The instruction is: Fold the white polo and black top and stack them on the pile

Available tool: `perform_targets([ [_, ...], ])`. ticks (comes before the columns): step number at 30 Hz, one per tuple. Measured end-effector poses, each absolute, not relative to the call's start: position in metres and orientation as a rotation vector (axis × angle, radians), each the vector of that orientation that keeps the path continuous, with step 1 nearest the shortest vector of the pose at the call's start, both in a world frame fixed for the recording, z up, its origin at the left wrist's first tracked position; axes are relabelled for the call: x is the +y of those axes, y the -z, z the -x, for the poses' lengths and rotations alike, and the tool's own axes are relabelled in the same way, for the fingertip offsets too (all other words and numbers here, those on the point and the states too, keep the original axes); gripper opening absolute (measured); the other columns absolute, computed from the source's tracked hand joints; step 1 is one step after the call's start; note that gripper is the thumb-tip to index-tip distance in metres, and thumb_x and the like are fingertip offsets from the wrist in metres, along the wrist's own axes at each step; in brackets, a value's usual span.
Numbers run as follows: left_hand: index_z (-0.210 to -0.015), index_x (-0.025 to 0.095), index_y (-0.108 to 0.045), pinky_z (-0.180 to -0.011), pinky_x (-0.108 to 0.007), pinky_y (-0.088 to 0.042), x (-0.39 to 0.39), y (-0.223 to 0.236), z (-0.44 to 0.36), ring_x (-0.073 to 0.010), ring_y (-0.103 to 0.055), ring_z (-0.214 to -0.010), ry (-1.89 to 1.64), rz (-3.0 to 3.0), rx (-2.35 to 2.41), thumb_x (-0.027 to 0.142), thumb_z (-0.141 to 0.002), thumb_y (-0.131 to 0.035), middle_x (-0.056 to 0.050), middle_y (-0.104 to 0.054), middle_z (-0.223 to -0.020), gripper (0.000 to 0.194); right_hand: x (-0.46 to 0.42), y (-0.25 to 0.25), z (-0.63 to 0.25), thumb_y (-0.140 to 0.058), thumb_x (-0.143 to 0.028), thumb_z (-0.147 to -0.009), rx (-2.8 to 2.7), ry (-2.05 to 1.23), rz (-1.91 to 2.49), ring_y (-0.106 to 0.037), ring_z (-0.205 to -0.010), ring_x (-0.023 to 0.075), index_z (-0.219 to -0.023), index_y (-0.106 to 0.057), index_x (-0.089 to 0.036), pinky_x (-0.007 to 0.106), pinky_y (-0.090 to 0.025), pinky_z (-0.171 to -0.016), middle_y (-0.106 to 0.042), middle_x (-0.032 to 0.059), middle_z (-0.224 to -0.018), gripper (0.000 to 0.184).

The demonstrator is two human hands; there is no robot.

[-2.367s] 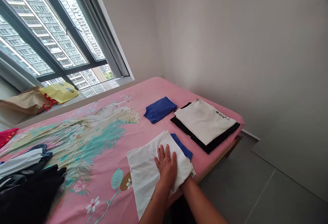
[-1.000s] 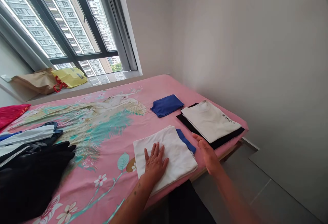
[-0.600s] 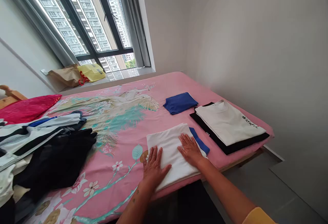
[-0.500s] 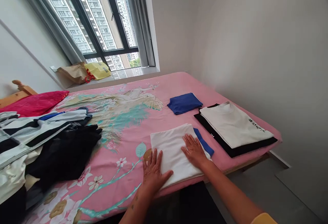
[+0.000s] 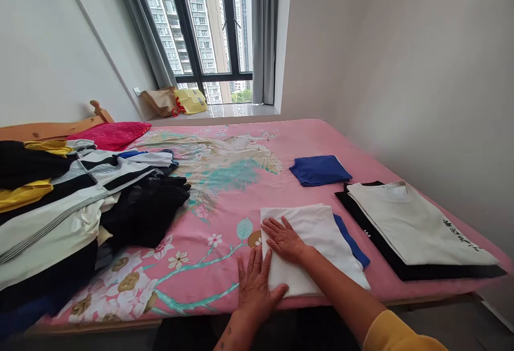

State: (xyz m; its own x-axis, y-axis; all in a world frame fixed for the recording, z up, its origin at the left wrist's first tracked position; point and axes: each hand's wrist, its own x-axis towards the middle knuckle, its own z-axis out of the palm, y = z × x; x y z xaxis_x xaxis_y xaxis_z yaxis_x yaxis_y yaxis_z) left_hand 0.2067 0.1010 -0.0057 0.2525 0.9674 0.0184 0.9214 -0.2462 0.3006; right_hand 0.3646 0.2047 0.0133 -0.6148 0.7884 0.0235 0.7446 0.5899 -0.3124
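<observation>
A folded white garment point(image 5: 317, 249) lies near the front edge of the bed, with a folded blue garment point(image 5: 351, 241) showing from under its right side. My right hand point(image 5: 284, 239) rests flat on the white cloth near its left edge, fingers stretched out. Beside that edge, my left hand point(image 5: 259, 281) lies with spread fingers, its thumb on the cloth's lower left corner. Neither hand grips anything. Farther back sits another folded blue garment point(image 5: 320, 170). To the right, a folded white T-shirt point(image 5: 417, 228) with dark lettering lies on folded black clothing point(image 5: 433, 272).
Unfolded clothes point(image 5: 80, 201) are heaped on the left side of the pink flowered bed point(image 5: 225, 206). Behind them are a red pillow point(image 5: 114, 134) and a wooden headboard point(image 5: 52, 128). A brown paper bag point(image 5: 159, 102) and a yellow bag point(image 5: 191, 101) stand on the window sill.
My right hand has slid left across the white garment to its left edge. My left hand stays beside that edge. The view has turned left, showing more of the clothes heap.
</observation>
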Motion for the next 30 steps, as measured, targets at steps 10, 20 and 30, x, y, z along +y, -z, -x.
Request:
perform_targets([
  [10, -0.142, 0.011, -0.030, -0.113, -0.049, 0.005, 0.085, -0.009, -0.216, -0.0303, -0.013, -0.140, -0.252, -1.966, 1.992, 0.052, -0.067, -0.058, -0.012, -0.025, -0.151, 0.090, 0.287, -0.012, -0.362, -0.035, -0.047, -0.086, -2.497, -0.689, 1.646, -0.018, -0.138, 0.0242, -0.142, -0.032, -0.023, 0.050, -0.006, -0.111, -0.026, 0.0061, -0.150, 0.061],
  [20, -0.092, 0.015, -0.056, -0.086, -0.035, -0.038, 0.088, -0.029, -0.230, -0.0252, -0.055, -0.096, -0.496, -1.536, 1.907, 0.026, -0.065, -0.055, -0.010, -0.063, -0.096, 0.029, 0.320, -0.040, -0.371, -0.058, -0.016, -0.051, -2.435, -1.093, 1.804, -0.059, -0.100, 0.0276, -0.109, -0.061, -0.024, 0.039, -0.046, -0.083, -0.064, 0.0062, -0.106, 0.059],
  [30, -0.087, 0.016, -0.063, -0.070, -0.032, -0.048, 0.128, -0.050, -0.209, -0.0204, -0.061, -0.074, -1.005, -0.830, 1.063, 0.027, -0.057, -0.060, -0.001, -0.067, -0.073, 0.032, 0.331, -0.118, -0.396, -0.058, -0.013, -0.052, -2.143, -1.427, 1.527, -0.060, -0.061, 0.0161, -0.074, -0.064, -0.014, 0.026, -0.050, -0.056, -0.065, 0.0001, -0.068, 0.023],
])
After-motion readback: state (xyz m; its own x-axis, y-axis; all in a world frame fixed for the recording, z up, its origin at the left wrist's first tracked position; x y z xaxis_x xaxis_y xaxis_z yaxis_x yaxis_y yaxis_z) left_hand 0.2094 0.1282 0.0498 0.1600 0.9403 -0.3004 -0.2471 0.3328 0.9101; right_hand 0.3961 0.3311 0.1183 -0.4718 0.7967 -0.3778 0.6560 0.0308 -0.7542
